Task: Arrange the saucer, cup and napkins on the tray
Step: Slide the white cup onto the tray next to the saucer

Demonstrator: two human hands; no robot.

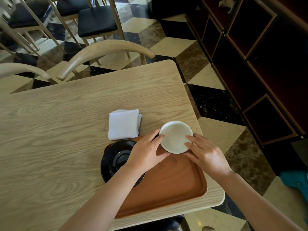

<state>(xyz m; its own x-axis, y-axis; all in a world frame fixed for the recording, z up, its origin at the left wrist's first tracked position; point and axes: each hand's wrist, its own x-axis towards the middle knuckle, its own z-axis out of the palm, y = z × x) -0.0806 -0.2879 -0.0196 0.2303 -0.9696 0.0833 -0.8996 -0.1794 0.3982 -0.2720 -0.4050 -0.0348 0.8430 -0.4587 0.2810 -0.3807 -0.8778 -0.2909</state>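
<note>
Both hands (pixel 176 153) grip cup (pixel 176 137); left forearm hides part of saucer (pixel 115 160).

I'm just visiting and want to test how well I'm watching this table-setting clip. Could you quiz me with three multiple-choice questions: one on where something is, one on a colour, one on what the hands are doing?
1. Where do the folded napkins lie?
A. On the tray
B. On the table, beyond the tray
C. On a chair

2. What colour is the saucer?
A. Black
B. White
C. Red

3. How is the white cup held?
A. By the left hand alone
B. By nobody
C. Between both hands

Answers:
1. B: the napkins rest on the bare table, past the far edge of the brown tray.
2. A: the saucer is glossy black, at the tray's left end.
3. C: the left hand and right hand grip opposite sides of the cup's rim.
</note>
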